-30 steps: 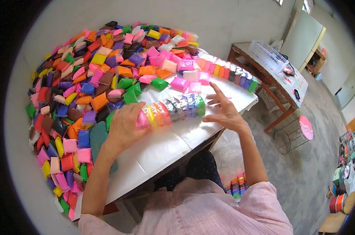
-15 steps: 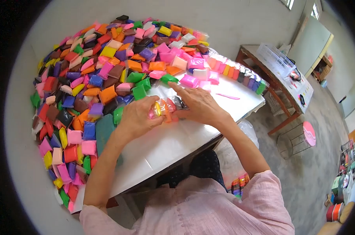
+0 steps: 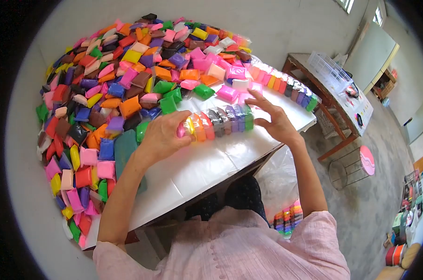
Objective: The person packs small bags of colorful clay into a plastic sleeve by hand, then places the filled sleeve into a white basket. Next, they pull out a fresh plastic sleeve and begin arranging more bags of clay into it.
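Observation:
A clear plastic sleeve (image 3: 219, 122) filled with a row of small coloured packets lies across the white-covered table (image 3: 188, 172). Yellow, orange, red, black, purple and green run along it from left to right. My left hand (image 3: 162, 135) grips its left end, where a bit of pink shows by the fingers. At the green end, my right hand (image 3: 278, 120) is open, thumb and fingers spread just beyond the sleeve. Near my right fingertips lie loose pink packets (image 3: 227, 93) and a green packet (image 3: 203, 91).
A big heap of coloured packets (image 3: 109, 100) covers the table's left and back. Behind my right hand lies another filled sleeve (image 3: 286, 86). A teal block (image 3: 126, 158) is beside my left forearm. Right are a wooden table (image 3: 330, 95) with a basket (image 3: 330, 70) and a pink-topped stool (image 3: 367, 160). Below hangs a plastic bag (image 3: 281, 175).
My right hand has moved right along the sleeve to its green end, uncovering the black, purple and green packets. My left hand has stayed at the left end.

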`<move>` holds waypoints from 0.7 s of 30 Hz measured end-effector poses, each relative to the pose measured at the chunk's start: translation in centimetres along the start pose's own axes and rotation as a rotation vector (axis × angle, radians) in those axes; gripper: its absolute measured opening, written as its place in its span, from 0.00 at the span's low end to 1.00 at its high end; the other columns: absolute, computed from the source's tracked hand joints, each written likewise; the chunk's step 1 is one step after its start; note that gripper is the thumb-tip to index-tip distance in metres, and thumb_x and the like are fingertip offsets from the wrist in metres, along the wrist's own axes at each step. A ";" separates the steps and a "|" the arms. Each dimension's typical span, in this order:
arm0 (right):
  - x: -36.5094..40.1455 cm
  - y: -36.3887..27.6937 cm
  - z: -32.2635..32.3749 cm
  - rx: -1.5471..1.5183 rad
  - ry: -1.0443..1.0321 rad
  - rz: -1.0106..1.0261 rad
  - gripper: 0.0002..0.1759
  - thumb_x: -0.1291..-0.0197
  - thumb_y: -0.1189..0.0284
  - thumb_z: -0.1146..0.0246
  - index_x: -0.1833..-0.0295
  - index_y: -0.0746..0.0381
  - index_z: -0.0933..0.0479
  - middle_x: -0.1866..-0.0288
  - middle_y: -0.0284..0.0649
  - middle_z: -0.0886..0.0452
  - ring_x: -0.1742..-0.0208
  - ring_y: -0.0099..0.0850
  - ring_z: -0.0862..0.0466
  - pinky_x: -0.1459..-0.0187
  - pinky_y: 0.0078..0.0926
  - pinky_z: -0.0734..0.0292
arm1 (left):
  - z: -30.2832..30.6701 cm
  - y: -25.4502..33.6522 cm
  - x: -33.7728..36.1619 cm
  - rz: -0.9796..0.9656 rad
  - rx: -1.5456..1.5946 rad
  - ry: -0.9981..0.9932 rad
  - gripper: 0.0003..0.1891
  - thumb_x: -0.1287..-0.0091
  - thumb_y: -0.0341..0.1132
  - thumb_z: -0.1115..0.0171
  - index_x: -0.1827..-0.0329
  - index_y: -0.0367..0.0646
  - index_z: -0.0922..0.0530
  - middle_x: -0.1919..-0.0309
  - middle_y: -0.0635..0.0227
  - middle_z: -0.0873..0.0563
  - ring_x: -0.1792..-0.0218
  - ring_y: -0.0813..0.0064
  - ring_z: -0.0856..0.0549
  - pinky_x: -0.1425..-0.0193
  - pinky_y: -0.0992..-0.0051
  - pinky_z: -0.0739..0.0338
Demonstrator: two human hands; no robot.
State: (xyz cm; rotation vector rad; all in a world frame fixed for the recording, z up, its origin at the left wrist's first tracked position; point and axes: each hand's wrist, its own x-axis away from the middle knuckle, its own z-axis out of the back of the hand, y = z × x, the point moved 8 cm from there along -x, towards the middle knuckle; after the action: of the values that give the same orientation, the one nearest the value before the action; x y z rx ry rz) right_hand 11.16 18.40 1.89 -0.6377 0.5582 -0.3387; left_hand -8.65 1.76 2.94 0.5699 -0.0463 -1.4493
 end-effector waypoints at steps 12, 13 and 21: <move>0.1 -4.9 0.4 0.265 0.116 0.201 0.42 0.45 0.70 0.27 0.25 0.55 0.35 0.28 0.49 0.29 0.31 0.47 0.26 0.30 0.39 0.32 | -0.3 -0.1 -0.3 0.031 -0.006 -0.043 0.34 0.48 0.45 0.28 0.39 0.39 0.22 0.50 0.53 0.14 0.51 0.54 0.15 0.45 0.62 0.22; -0.6 -4.7 -0.5 0.316 0.115 0.212 0.42 0.45 0.70 0.27 0.24 0.55 0.35 0.29 0.49 0.29 0.32 0.47 0.26 0.30 0.40 0.32 | -0.2 -0.2 -0.3 0.036 -0.005 -0.041 0.34 0.48 0.45 0.28 0.39 0.39 0.22 0.50 0.53 0.14 0.52 0.54 0.15 0.45 0.62 0.22; -0.1 -1.6 -1.5 0.201 0.021 0.086 0.42 0.43 0.76 0.32 0.23 0.52 0.38 0.28 0.49 0.31 0.30 0.50 0.29 0.30 0.45 0.34 | -0.3 -0.7 -0.2 0.068 0.011 -0.048 0.34 0.48 0.46 0.27 0.38 0.40 0.22 0.52 0.53 0.14 0.53 0.54 0.15 0.46 0.62 0.22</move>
State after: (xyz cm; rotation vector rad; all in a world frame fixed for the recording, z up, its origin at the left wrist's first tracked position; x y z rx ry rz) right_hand 10.01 16.57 1.98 -0.4154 0.5616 -0.3166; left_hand -9.22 2.03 2.50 0.5377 -0.1109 -1.3971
